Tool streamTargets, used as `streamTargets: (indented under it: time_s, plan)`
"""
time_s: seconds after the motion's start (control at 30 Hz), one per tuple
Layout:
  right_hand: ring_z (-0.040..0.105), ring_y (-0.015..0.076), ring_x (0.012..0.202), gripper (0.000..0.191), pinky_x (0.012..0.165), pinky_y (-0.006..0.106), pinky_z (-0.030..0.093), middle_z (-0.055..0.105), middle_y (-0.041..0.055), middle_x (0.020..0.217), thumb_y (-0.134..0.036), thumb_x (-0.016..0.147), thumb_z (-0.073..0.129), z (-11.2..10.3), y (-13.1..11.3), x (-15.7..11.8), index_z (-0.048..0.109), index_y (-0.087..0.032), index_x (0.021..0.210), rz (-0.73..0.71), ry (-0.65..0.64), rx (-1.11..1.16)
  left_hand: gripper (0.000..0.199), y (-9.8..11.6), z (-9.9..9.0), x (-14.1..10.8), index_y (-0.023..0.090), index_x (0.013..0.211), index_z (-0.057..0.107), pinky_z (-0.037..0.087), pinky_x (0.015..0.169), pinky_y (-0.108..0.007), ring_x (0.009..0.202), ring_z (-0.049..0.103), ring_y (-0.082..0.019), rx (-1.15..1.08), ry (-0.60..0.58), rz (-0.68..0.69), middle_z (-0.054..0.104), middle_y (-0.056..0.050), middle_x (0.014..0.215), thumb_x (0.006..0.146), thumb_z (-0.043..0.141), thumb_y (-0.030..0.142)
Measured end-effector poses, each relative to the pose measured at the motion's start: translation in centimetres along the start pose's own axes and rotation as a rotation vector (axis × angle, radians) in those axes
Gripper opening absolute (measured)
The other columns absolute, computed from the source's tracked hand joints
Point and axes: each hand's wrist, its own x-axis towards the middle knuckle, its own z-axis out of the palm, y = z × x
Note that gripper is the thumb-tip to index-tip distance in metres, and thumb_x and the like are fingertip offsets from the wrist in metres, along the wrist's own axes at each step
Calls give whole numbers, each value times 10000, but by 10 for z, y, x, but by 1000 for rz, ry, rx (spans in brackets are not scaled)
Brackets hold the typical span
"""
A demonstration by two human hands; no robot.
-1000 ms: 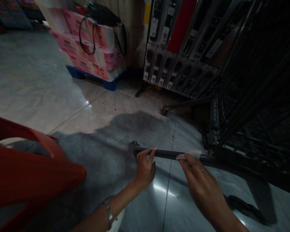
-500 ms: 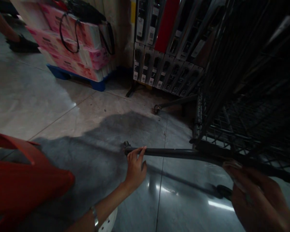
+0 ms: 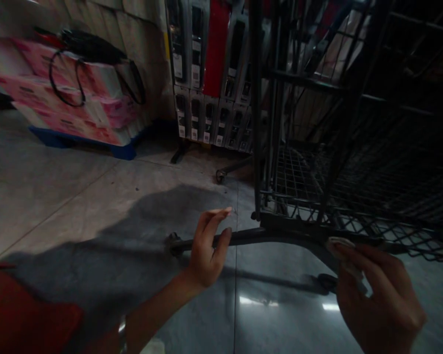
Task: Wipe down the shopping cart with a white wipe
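Observation:
A black wire cart stands at the right, its dark lower frame bar reaching left to a caster. My left hand is in front of this bar, thumb and fingers apart, with nothing seen between them. Whether it touches the bar I cannot tell. Close to the cart's lower frame, my right hand pinches a small, crumpled whitish piece that looks like cloth or tissue. Another caster shows just left of the right hand.
Pink packs are stacked on a blue pallet at the left, with a black bag on top. Behind the cart stands a rack of packaged goods. Something red fills the lower left corner above the grey floor.
My left hand's fingers have come away from the end of the bar and spread. My right hand has shifted left and up with the whitish piece. The view has turned right.

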Motion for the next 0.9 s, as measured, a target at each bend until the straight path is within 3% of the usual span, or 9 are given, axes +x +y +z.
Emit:
streamTargets:
  time_s: [0.13,0.27,0.47,0.67,0.8,0.9]
  plan:
    - [627,154,847,270,721,309,550,622,44,955,-26,824,543,3,-16,26,634,-226,978,-14,47,63,345,25,5,31,205,1273,487,504,868,-347,989,569,-175,-37,-43,141,566,-73,1066,948,394,277]
    - [610,168,877,254,736,321,566,589,68,968,-46,837,515,16,-18,32,617,-204,1008,4,51,104,260,35,12,49,186,1140,539,497,795,-291,905,549,-145,-2,-4,215,555,-42,967,955,405,309]
    - [608,193,907,296,724,336,583,558,86,989,-97,850,471,33,-15,6,564,-202,1112,53,-12,187,136,37,22,65,193,906,559,461,651,-218,693,524,-93,35,46,191,554,14,813,941,454,271]
    - [636,175,843,301,677,293,585,577,101,999,-62,848,427,41,-23,-21,562,-187,1086,45,-120,189,186,37,25,69,199,793,520,434,584,-201,619,526,-87,52,20,207,551,32,723,940,432,270]
    - [642,151,761,273,608,250,566,603,79,917,-60,879,389,39,-33,-22,579,-185,1030,97,-127,241,249,40,25,70,206,752,514,386,485,-207,491,474,-89,57,-29,144,497,62,595,943,403,321]
    - [651,152,811,301,642,244,571,617,81,940,-48,872,397,34,-35,-8,594,-184,1053,83,-96,285,293,41,25,70,214,719,501,329,419,-216,408,401,-89,46,-46,88,416,84,513,943,381,360]
